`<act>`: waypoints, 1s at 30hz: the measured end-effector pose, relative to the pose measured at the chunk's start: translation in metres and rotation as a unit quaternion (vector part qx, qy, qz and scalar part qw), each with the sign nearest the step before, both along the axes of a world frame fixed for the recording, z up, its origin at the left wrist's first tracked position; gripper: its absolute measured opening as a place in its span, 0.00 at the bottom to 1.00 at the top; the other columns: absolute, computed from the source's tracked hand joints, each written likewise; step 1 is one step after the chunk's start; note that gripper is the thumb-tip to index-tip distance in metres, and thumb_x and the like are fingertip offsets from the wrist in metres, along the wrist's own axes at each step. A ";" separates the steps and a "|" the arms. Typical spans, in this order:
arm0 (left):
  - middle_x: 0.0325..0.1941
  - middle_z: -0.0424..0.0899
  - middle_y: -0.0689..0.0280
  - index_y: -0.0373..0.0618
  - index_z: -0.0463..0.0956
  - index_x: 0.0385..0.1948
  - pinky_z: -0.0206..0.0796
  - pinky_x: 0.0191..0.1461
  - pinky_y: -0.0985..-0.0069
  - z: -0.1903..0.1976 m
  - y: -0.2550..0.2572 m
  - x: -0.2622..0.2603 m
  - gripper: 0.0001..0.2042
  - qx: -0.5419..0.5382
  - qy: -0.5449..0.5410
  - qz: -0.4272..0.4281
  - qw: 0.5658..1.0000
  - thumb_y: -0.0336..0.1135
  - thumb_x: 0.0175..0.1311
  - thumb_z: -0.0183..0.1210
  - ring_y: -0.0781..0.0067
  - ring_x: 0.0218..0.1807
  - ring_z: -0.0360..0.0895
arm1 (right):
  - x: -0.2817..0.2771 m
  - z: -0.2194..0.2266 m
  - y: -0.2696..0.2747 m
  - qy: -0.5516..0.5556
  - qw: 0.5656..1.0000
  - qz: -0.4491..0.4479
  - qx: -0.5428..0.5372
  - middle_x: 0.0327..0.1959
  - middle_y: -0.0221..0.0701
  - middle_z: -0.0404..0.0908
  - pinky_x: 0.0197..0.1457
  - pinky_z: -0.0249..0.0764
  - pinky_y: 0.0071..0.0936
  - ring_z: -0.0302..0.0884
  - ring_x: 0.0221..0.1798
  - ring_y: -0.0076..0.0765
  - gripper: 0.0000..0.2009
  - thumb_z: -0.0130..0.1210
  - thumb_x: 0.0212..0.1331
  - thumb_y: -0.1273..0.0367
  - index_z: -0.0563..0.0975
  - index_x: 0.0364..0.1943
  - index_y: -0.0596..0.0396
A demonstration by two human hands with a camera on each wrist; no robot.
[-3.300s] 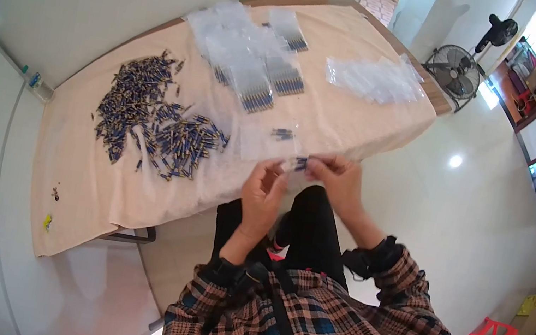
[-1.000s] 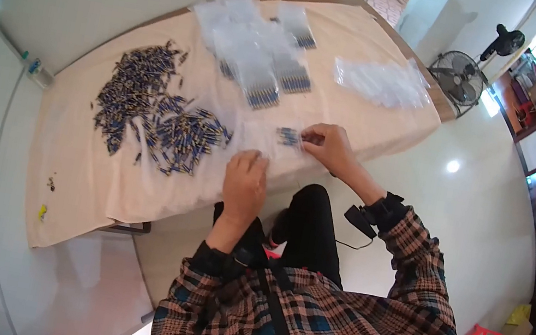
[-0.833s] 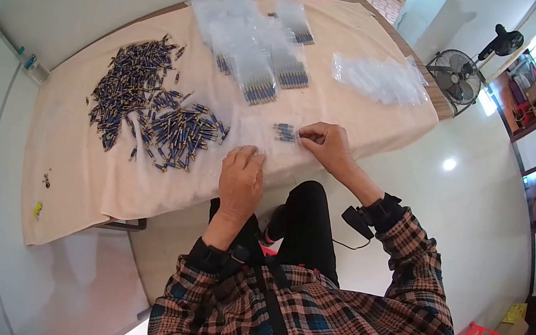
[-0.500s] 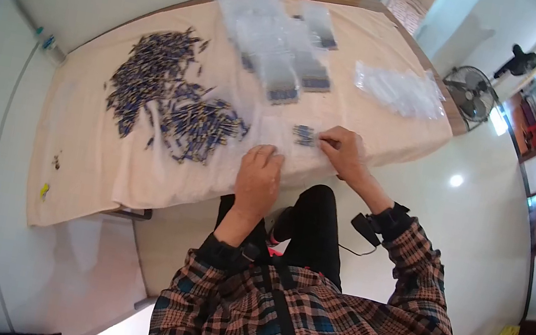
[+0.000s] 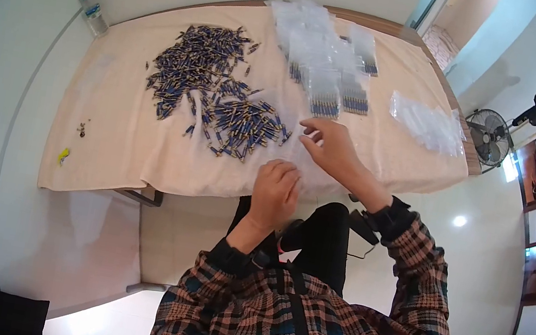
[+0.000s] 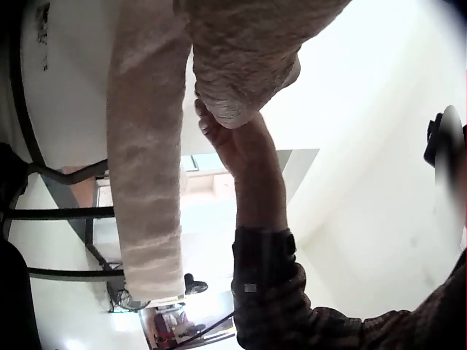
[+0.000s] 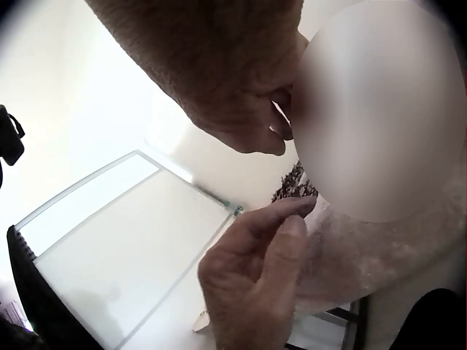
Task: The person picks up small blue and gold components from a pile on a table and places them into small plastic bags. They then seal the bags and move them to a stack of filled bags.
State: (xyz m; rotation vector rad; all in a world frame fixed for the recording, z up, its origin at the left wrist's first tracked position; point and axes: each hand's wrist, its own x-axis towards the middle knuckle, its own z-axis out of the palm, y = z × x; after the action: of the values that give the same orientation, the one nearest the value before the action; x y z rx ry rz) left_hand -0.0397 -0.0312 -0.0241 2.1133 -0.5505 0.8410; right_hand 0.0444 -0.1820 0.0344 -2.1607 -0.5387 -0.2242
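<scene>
My left hand (image 5: 275, 194) is at the table's front edge, its thumb and index finger (image 7: 295, 209) pinched together at the edge of a clear plastic bag (image 5: 312, 173). Beyond it, my right hand (image 5: 334, 152) hovers over the bag, thumb and index finger apart, with nothing visible between them. It covers the part of the bag where a few small blue connectors with gold ends lay. In the left wrist view, the right hand's fingers (image 6: 208, 124) look loosely bent. Left of the hands lies a smaller heap of these connectors (image 5: 243, 126).
A larger heap of connectors (image 5: 196, 65) lies behind the small one. Filled bags (image 5: 324, 95) overlap at the back, and flat unfilled bags (image 5: 430, 124) lie on the right. A cream cloth (image 5: 120, 113) covers the table. A fan (image 5: 489, 135) stands beyond its right end.
Earlier both hands held connectors above the front edge; these then lay on the bag. My right hand has shifted left across the bag, covering them. The head view has turned left.
</scene>
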 end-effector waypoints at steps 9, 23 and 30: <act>0.36 0.80 0.58 0.39 0.78 0.35 0.68 0.43 0.67 0.005 0.070 -0.016 0.08 -0.053 0.033 0.116 0.991 0.20 0.53 0.57 0.57 0.39 0.76 | 0.035 -0.003 0.092 -0.049 0.972 0.067 -0.219 0.48 0.43 0.75 0.58 0.68 0.39 0.72 0.51 0.51 0.36 0.70 0.40 0.60 0.71 0.59 0.50; 0.34 0.80 0.57 0.38 0.77 0.35 0.69 0.36 0.73 -0.005 0.082 -0.016 0.07 -0.099 0.025 0.095 0.990 0.18 0.55 0.57 0.59 0.34 0.78 | 0.059 -0.016 0.108 -0.071 0.944 0.253 -0.201 0.48 0.45 0.73 0.57 0.68 0.39 0.71 0.52 0.51 0.22 0.67 0.40 0.70 0.79 0.46 0.50; 0.34 0.79 0.57 0.39 0.78 0.34 0.69 0.43 0.66 -0.003 0.080 -0.018 0.08 -0.116 0.079 0.090 0.986 0.20 0.53 0.56 0.55 0.38 0.76 | 0.060 -0.018 0.087 -0.040 0.974 0.208 -0.076 0.37 0.38 0.78 0.44 0.73 0.31 0.76 0.39 0.39 0.12 0.61 0.42 0.78 0.81 0.35 0.55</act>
State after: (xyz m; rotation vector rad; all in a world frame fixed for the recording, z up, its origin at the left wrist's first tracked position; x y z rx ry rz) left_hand -0.0573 0.0488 -0.0268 2.0118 -0.1696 0.7873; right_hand 0.1041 -0.0950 0.0162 -2.1330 -1.0675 -0.0400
